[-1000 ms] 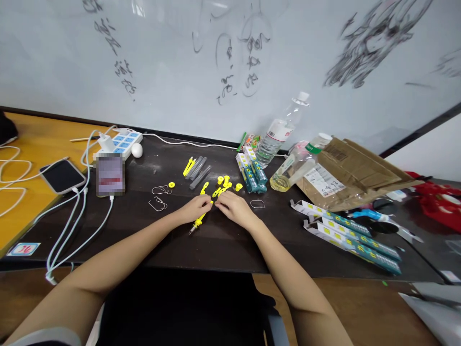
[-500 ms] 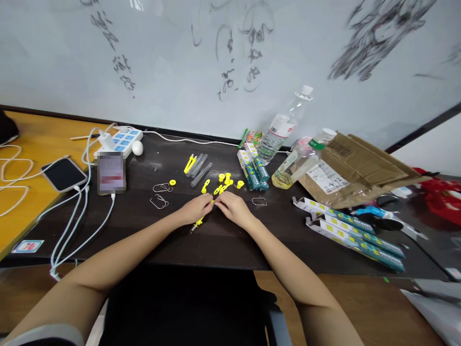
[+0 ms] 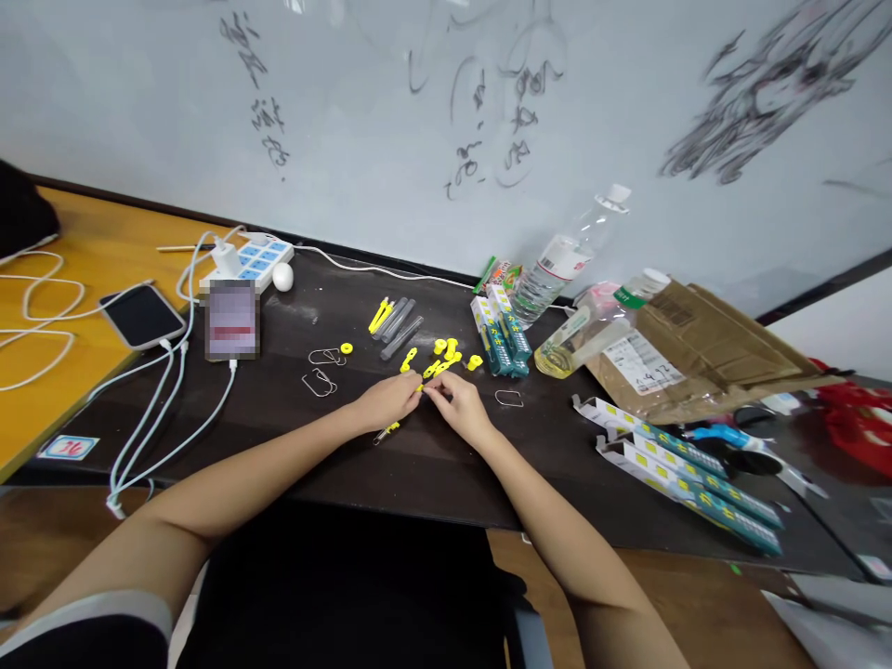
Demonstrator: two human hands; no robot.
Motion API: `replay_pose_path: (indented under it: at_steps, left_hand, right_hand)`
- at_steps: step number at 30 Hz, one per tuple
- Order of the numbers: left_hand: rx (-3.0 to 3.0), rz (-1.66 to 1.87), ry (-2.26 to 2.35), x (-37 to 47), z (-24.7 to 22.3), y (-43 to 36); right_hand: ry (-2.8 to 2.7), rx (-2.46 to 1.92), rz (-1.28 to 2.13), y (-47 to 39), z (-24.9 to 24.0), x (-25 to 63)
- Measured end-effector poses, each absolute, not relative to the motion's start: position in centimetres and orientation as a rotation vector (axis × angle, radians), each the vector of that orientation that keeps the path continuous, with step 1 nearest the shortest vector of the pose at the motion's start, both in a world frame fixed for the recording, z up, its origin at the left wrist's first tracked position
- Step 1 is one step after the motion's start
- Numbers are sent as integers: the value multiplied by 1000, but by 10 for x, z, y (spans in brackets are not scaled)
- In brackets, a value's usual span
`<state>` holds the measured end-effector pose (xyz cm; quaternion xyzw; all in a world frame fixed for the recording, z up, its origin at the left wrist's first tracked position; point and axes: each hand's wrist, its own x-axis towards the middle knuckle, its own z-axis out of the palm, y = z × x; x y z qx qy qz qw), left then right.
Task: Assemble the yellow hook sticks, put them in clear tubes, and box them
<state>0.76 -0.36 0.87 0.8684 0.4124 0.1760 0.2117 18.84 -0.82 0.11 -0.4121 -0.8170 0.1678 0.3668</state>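
My left hand [image 3: 388,402] is closed around a thin yellow rod with a metal tip [image 3: 387,431], whose lower end sticks out below the palm. The middle of the rod is hidden by my fingers. My right hand [image 3: 460,406] meets it from the other side, thumb and finger pinched at the small yellow upper end [image 3: 420,387]. Just beyond my hands lie several loose yellow plastic parts [image 3: 452,354]. Clear plastic tubes [image 3: 402,336] and thin yellow sticks [image 3: 380,317] lie behind them. Bent metal wire clips [image 3: 320,382] and a yellow ring [image 3: 347,348] are to the left.
Green-and-white narrow boxes [image 3: 512,334] stand near a water bottle [image 3: 557,269] and a bottle of yellow liquid [image 3: 557,353]. More long boxes [image 3: 697,492] lie right, before a brown parcel [image 3: 717,344]. Phones [image 3: 143,317], cables and a power strip [image 3: 268,258] are left.
The camera view has shifted, so the desk things appear slightly to the right. My hands stay together at the yellow rod, and less of its metal tip shows below my left hand.
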Motion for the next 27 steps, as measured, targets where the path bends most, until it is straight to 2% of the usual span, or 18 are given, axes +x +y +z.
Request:
replay_pose_path:
  at_steps: [5, 12, 16, 21, 27]
  left_hand:
    - [2377, 577, 1079, 8, 3, -4]
    - [2199, 816, 875, 13, -23, 10]
    - [2060, 927, 795, 16, -24, 13]
    - [2009, 906, 798, 15, -11, 7]
    - [1975, 840, 920, 14, 1, 1]
  right_hand:
    - [-2065, -1063, 511, -7, 0, 190]
    - [-2052, -1077, 451, -11, 1, 188]
    - [-1932, -1071, 604, -11, 3, 188]
    - [-1798, -1046, 844, -9, 5, 188]
    - [-1869, -1020, 847, -9, 4, 188]
